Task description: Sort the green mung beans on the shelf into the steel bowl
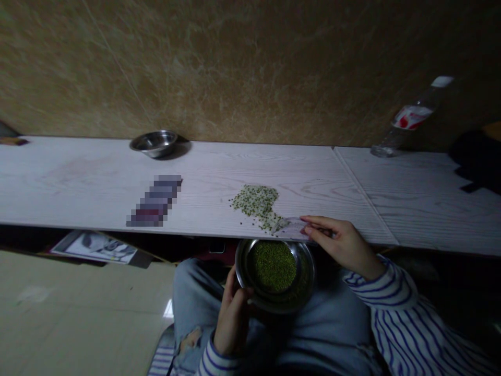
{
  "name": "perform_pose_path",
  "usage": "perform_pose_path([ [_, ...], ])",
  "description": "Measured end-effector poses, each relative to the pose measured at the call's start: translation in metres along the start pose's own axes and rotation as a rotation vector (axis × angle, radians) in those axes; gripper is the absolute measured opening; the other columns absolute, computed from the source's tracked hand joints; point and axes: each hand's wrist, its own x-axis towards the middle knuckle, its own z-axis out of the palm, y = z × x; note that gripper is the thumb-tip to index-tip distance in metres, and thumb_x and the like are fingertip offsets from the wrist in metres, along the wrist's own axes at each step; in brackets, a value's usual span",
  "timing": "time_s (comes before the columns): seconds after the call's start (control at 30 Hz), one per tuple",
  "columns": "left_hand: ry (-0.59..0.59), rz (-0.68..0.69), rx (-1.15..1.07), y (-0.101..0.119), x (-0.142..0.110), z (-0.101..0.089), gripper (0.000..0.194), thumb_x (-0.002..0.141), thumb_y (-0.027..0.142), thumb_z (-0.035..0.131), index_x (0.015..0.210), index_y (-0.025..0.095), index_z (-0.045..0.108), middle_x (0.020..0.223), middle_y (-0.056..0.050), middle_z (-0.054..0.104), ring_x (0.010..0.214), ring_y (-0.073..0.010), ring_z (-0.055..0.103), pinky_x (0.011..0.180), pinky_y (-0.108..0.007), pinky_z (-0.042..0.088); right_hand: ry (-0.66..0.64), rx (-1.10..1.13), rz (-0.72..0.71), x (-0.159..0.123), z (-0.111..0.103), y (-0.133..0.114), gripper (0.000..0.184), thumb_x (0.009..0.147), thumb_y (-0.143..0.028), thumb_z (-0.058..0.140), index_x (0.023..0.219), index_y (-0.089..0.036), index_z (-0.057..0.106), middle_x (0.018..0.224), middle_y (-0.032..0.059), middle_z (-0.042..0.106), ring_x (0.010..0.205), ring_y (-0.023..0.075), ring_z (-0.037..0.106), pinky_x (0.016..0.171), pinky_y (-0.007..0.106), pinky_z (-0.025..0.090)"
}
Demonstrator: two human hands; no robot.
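My left hand (235, 313) grips the rim of a steel bowl (307, 284) at its left side, thumb on top. The bowl sits above my lap, just under the table edge, and holds green mung beans (274, 266). Over the table's front edge, my right hand (344, 243) pinches a small clear plastic utensil (293, 225), perhaps a spoon; its exact shape is hard to make out. The utensil's far end touches a pile of white rice grains mixed with green beans (256, 201) on the tabletop. A few loose beans lie around the pile.
A small steel bowl (154, 143) stands at the back left of the white wood-grain table (207, 172). Nearer the front lies a pixelated flat item (156, 201). A clear bottle (407, 122) and a dark object (477, 159) are at right. Below is an open shelf with a box (97, 248).
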Motion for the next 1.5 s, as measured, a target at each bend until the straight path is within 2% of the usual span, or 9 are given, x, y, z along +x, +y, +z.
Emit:
perform_pose_path([
  [0.23, -0.008, -0.005, -0.008, 0.001, 0.0, 0.001, 0.071, 0.07, 0.021, 0.07, 0.14, 0.027, 0.057, 0.125, -0.008, 0.07, 0.119, -0.0317, 0.059, 0.09, -0.041, 0.054, -0.006, 0.032, 0.008, -0.002, 0.002, -0.003, 0.029, 0.08, -0.031, 0.068, 0.103, -0.019, 0.082, 0.083, 0.0064, 0.081, 0.07, 0.0198, 0.074, 0.064, 0.03, 0.063],
  [0.43, -0.026, 0.017, -0.012, -0.002, 0.001, -0.003, 0.066, 0.073, 0.021, 0.07, 0.137, 0.025, 0.058, 0.126, -0.01, 0.069, 0.122, -0.032, 0.057, 0.088, -0.039, 0.054, -0.01, 0.011, -0.001, 0.004, 0.006, -0.001, 0.03, 0.081, -0.03, 0.067, 0.105, -0.019, 0.081, 0.087, 0.0074, 0.082, 0.071, 0.0196, 0.075, 0.069, 0.032, 0.063],
  [0.6, -0.028, -0.012, -0.001, -0.002, 0.002, -0.003, 0.074, 0.072, 0.022, 0.07, 0.143, 0.027, 0.052, 0.121, -0.008, 0.069, 0.104, -0.0292, 0.063, 0.076, -0.037, 0.055, -0.014, -0.012, -0.019, 0.015, 0.008, 0.0, 0.034, 0.082, -0.03, 0.066, 0.107, -0.014, 0.08, 0.088, 0.0093, 0.081, 0.071, 0.019, 0.073, 0.064, 0.029, 0.061],
  [0.8, -0.012, 0.01, -0.016, -0.002, 0.005, -0.004, 0.069, 0.071, 0.023, 0.071, 0.138, 0.027, 0.058, 0.128, -0.008, 0.069, 0.12, -0.0314, 0.057, 0.089, -0.039, 0.053, -0.018, -0.037, -0.049, 0.035, 0.01, 0.006, 0.032, 0.082, -0.027, 0.065, 0.108, -0.016, 0.08, 0.085, 0.0078, 0.081, 0.064, 0.0171, 0.071, 0.058, 0.027, 0.058],
  [0.9, -0.003, 0.009, -0.006, -0.001, 0.005, -0.004, 0.068, 0.071, 0.024, 0.071, 0.138, 0.027, 0.058, 0.128, -0.009, 0.068, 0.117, -0.0323, 0.059, 0.086, -0.041, 0.054, -0.027, -0.022, -0.034, 0.041, 0.008, 0.007, 0.031, 0.083, -0.026, 0.065, 0.108, -0.016, 0.08, 0.086, 0.0081, 0.081, 0.065, 0.018, 0.072, 0.06, 0.028, 0.059],
  [1.03, 0.006, 0.004, -0.004, 0.001, 0.005, -0.003, 0.074, 0.071, 0.022, 0.07, 0.142, 0.026, 0.054, 0.128, -0.01, 0.068, 0.112, -0.0312, 0.061, 0.078, -0.037, 0.055, -0.025, -0.007, -0.014, 0.034, 0.003, 0.005, 0.033, 0.082, -0.029, 0.066, 0.109, -0.015, 0.08, 0.086, 0.0093, 0.081, 0.068, 0.0195, 0.073, 0.06, 0.029, 0.06],
  [1.23, -0.004, -0.008, -0.019, 0.001, 0.003, -0.001, 0.073, 0.072, 0.021, 0.07, 0.143, 0.027, 0.054, 0.125, -0.009, 0.068, 0.101, -0.0269, 0.062, 0.066, -0.031, 0.054, -0.072, -0.031, -0.019, 0.015, 0.0, -0.003, 0.033, 0.082, -0.033, 0.066, 0.106, -0.015, 0.081, 0.084, 0.0086, 0.081, 0.06, 0.017, 0.069, 0.052, 0.027, 0.057],
  [1.4, 0.007, 0.002, -0.035, -0.001, 0.004, -0.001, 0.071, 0.071, 0.021, 0.071, 0.14, 0.028, 0.058, 0.126, -0.009, 0.069, 0.111, -0.0286, 0.061, 0.077, -0.033, 0.055, -0.068, -0.025, -0.031, 0.018, 0.006, -0.005, 0.033, 0.082, -0.032, 0.065, 0.105, -0.015, 0.081, 0.086, 0.0091, 0.081, 0.071, 0.0195, 0.073, 0.063, 0.03, 0.062],
  [1.5, 0.011, -0.008, -0.018, -0.001, 0.005, -0.003, 0.073, 0.07, 0.022, 0.072, 0.141, 0.029, 0.057, 0.121, -0.008, 0.07, 0.1, -0.0265, 0.065, 0.077, -0.035, 0.055, -0.057, -0.026, -0.029, 0.022, 0.007, -0.002, 0.033, 0.083, -0.032, 0.065, 0.107, -0.015, 0.08, 0.088, 0.0098, 0.081, 0.074, 0.0204, 0.074, 0.066, 0.032, 0.063],
])
